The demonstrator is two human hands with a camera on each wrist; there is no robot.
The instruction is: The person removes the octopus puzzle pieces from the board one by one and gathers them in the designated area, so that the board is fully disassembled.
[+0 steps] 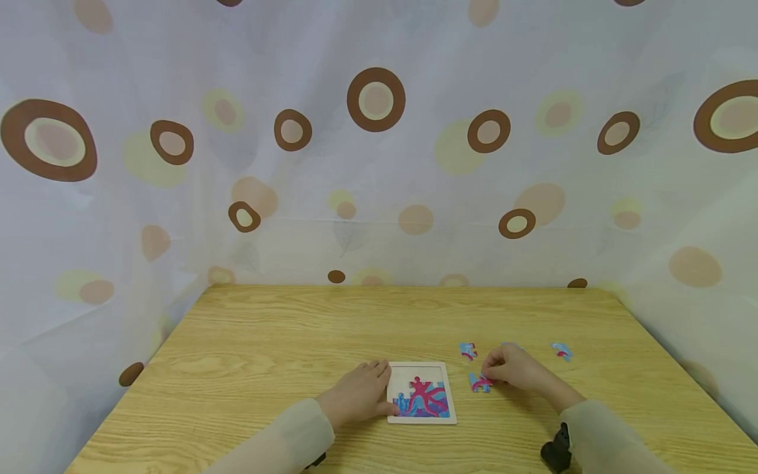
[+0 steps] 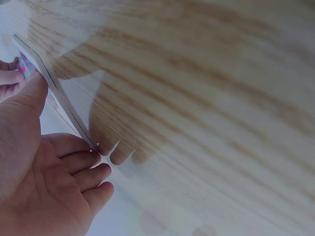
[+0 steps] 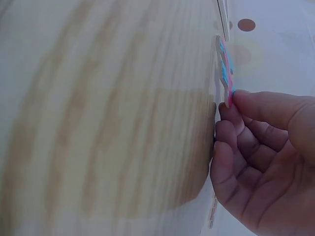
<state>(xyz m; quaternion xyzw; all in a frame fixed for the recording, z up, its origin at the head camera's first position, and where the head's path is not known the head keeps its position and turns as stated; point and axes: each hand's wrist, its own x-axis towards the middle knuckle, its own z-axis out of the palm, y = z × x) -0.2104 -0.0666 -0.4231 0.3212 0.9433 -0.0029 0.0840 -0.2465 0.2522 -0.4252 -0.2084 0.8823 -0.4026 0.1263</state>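
Note:
My left hand (image 1: 359, 394) rests at the left side of a white square puzzle tray (image 1: 449, 395), its thumb on the lower left corner and its fingers along the edge. Joined jigsaw pieces (image 1: 431, 400) fill the lower part of the tray, with a pink octopus-like shape on blue and purple. Just right of the tray, my right hand (image 1: 516, 368) pinches a blue and pink jigsaw piece (image 1: 478, 384) between thumb and forefinger. In the right wrist view this piece (image 3: 226, 73) tilts slightly, close over the tabletop.
A loose jigsaw piece (image 1: 468, 351) lies beyond the held one, another (image 1: 562, 351) farther right. One more piece (image 1: 512, 344) shows partly behind the right hand. All lie on the wooden table (image 1: 266, 349), and a white spotted curtain (image 1: 414, 164) hangs around its back and sides.

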